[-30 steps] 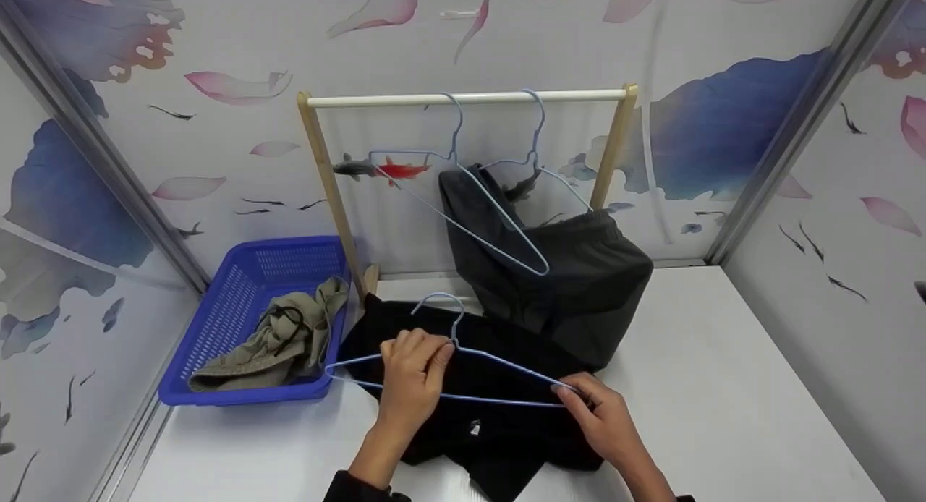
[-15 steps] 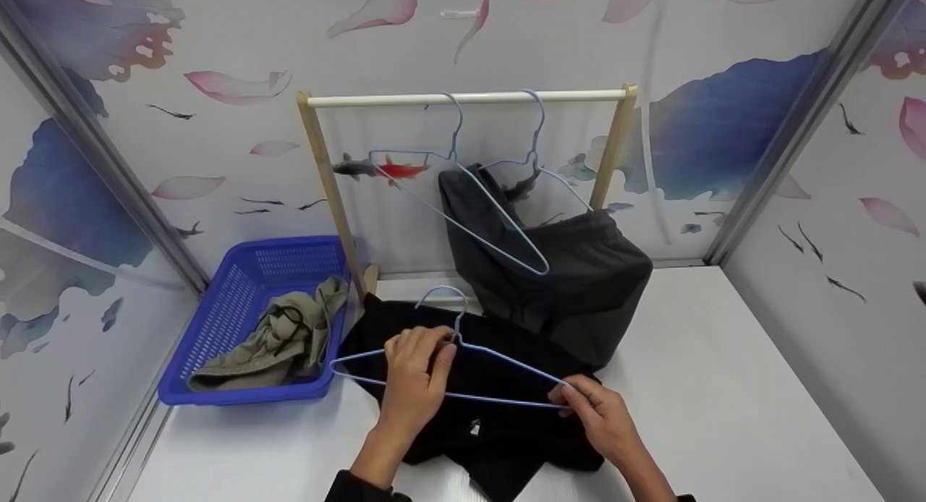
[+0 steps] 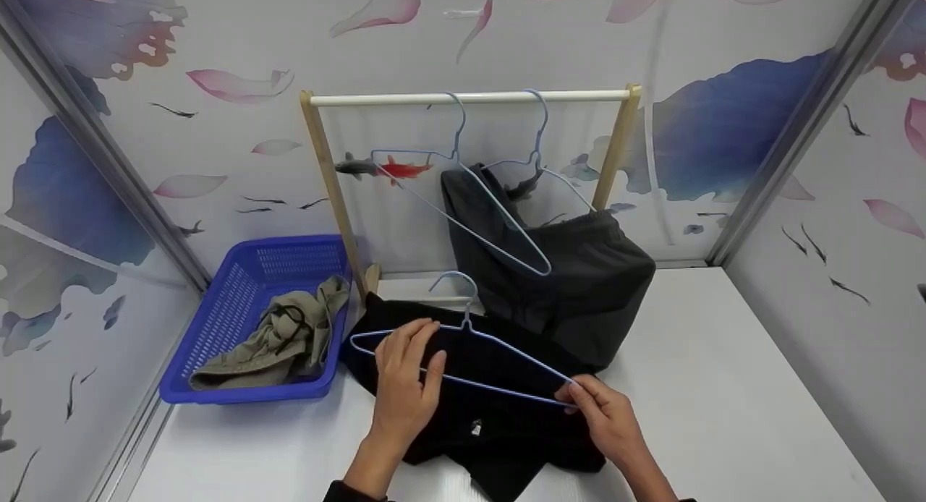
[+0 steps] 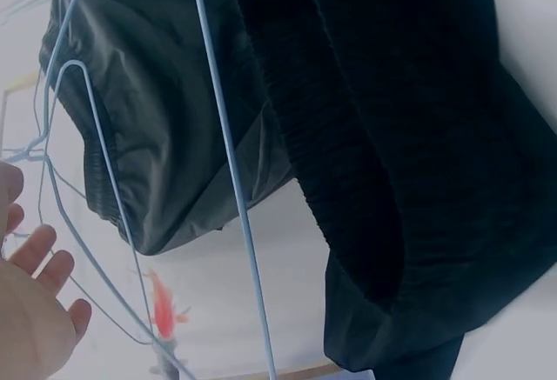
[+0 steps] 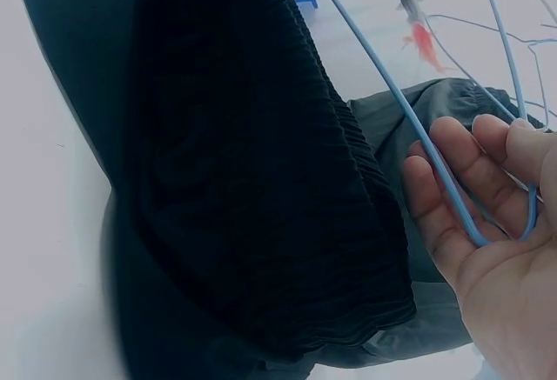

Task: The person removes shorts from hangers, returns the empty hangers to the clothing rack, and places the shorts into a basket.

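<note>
A light-blue wire clothes hanger [image 3: 499, 395] is held tilted above black elastic-waisted shorts [image 3: 506, 437], which lie on the table. My right hand [image 3: 604, 422] grips the hanger's right corner; in the right wrist view, the fingers [image 5: 474, 167] curl round that bent end. My left hand [image 3: 405, 383] lies over the hanger's left part with fingers extended and thumb apart. In the left wrist view those fingers [image 4: 43, 258] are loose beside the wire; whether they touch it I cannot tell. The shorts' gathered waistband [image 4: 287, 128] gapes open in the left wrist view.
Behind stands a small rack with a white rod [image 3: 391, 99] and wooden legs. An unloaded hanger [image 3: 499, 249] and one bearing dark grey shorts [image 3: 579, 278] hang there. At left, a blue basket [image 3: 242, 270] holds a khaki garment [image 3: 289, 335]. White table [image 3: 723, 386] extends right.
The hanger has shifted slightly right and up, its hook now farther from me. My left hand has loosened from the hanger's neck and slid left, fingers spreading. The right hand keeps its grip.
</note>
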The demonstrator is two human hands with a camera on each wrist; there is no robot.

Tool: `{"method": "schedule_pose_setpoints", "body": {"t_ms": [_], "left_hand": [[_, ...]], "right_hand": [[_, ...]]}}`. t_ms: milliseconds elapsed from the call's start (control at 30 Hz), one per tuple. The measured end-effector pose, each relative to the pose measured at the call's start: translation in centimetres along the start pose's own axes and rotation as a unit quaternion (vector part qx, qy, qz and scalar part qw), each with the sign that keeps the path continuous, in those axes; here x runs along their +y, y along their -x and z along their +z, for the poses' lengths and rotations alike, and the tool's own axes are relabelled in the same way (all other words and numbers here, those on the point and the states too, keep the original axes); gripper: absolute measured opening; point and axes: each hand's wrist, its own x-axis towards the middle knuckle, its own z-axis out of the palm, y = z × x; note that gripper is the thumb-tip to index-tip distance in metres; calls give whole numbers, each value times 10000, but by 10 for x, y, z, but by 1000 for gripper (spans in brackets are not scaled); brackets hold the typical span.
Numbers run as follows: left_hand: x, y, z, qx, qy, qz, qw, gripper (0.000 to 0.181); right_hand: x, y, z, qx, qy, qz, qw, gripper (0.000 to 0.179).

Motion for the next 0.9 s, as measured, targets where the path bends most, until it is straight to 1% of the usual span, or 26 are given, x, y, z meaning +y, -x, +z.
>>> {"method": "schedule_pose_setpoints", "body": {"t_ms": [167, 367, 567, 900], "left_hand": [[-2, 9, -3, -36, -72, -91, 9999, 44], [-5, 21, -3, -45, -190, -135, 9997, 41], [-9, 33, -2, -360, -284, -343, 9984, 38], [-14, 50, 2, -811, -529, -451, 9943, 41]], "right_hand": [[-2, 0, -1, 186, 110, 34, 9998, 23], [-5, -1, -3, 308, 101, -11, 9995, 22], [-6, -2, -5, 403, 93, 50, 9991, 23], [-17, -5, -7, 392, -252, 219, 9987, 22]]}}
